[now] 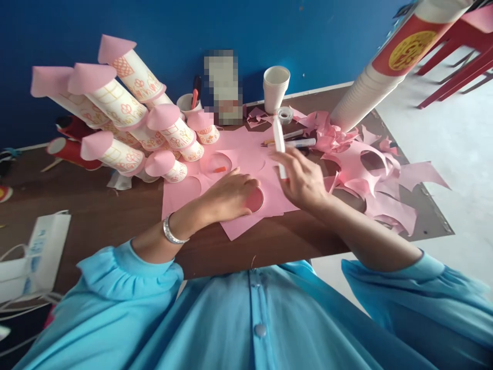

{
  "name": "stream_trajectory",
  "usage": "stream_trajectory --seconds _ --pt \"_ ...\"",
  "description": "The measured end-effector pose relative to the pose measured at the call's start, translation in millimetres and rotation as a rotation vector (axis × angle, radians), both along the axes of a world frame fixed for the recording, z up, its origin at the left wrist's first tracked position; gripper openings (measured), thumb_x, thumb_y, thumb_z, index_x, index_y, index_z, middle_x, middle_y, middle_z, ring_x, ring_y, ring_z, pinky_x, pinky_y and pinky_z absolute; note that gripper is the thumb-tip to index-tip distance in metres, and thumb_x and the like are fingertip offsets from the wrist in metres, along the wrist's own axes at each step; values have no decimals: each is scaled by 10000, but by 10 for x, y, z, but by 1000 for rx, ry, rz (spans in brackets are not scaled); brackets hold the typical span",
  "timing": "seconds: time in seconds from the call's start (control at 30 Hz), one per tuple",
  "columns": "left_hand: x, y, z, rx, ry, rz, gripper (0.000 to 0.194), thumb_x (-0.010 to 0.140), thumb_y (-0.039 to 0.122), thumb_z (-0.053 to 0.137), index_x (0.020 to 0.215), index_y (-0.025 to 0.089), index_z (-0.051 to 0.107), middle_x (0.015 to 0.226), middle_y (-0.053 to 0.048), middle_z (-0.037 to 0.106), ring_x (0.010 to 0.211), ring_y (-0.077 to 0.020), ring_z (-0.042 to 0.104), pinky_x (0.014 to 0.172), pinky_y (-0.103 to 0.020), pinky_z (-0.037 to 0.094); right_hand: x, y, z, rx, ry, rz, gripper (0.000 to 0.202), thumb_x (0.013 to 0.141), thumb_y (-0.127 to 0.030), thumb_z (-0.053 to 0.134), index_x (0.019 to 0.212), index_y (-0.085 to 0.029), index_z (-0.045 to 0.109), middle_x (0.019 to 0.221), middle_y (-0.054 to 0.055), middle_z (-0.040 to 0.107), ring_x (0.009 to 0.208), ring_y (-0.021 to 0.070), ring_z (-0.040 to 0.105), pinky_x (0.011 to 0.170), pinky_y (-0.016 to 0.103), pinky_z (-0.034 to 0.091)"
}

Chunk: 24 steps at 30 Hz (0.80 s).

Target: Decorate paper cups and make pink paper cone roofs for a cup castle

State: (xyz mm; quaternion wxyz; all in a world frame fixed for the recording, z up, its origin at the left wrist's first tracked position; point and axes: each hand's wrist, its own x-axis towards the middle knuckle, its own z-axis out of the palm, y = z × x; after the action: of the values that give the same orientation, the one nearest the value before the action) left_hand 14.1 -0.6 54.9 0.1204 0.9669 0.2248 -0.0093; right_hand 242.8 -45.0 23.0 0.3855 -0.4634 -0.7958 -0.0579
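My left hand point(233, 194), a bracelet at its wrist, presses with bent fingers on a round red disc point(256, 200) with a pale rim. Much of the disc is hidden under the hand. Beneath it lie overlapping sheets of pink paper point(246, 226). In my right hand point(306, 177) a white marker point(279, 139) is gripped upright, its reddish end down, just right of the disc. A small orange cap point(220, 169) rests on the paper beyond my left hand.
Decorated paper-cup towers point(127, 110) with pink cone roofs stand at left. Pink scraps point(358, 169) cover the right side, near a tall cup stack point(370, 85). White cups point(276, 87), a tape roll point(285, 114) and pens point(302, 142) lie behind. A white bag point(48, 252) sits left.
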Motion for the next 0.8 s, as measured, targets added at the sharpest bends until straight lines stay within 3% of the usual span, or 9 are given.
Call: stream_trajectory --seconds 0.07,0.2,0.33,0.47,0.6,0.8 --pt "-47 -17 -49 4 -50 11 478 843 294 788 1237 138 566 1188 -142 697 1141 -328 655 1078 -519 493 -87 148 -190 -45 -54 11 420 1013 -124 416 1401 -208 554 1317 146 691 1136 264 701 924 411 607" --pt "-149 -66 -235 -26 -172 10 743 799 307 843 1418 169 455 1339 -165 635 1269 -353 608 1100 -526 497 -129 204 -416 -62 -86 61 410 1012 -132 415 1392 -204 552 1289 162 697 1109 282 698 900 436 599" --pt "-203 -131 -301 -67 -332 47 752 865 228 769 1494 225 357 1391 -157 596 1323 -327 574 1110 -521 510 -36 186 -393 -52 -14 32 342 1026 -186 441 1347 -208 557 1241 152 707 1118 278 690 928 436 589" --pt "-322 -164 -88 -37 -439 152 792 872 251 757 1525 239 309 1450 -167 538 1377 -338 522 1150 -551 476 32 221 -347 -47 83 10 285 1037 -220 447 1298 -213 561 1216 145 702 1139 274 683 950 433 587" --pt "-624 -157 88 133 -458 422 731 856 285 760 1481 258 381 1450 -139 540 1359 -333 533 1173 -533 457 71 242 -347 -68 150 15 284 1039 -240 447 1302 -232 553 1183 128 705 1108 272 694 944 443 589" --pt "-1274 -211 -104 221 -281 629 567 863 293 699 1384 252 479 1372 -139 579 1359 -351 533 1174 -564 448 110 249 -362 -87 164 23 336 1005 -235 504 1341 -229 525 1247 139 690 1169 296 672 989 476 569"
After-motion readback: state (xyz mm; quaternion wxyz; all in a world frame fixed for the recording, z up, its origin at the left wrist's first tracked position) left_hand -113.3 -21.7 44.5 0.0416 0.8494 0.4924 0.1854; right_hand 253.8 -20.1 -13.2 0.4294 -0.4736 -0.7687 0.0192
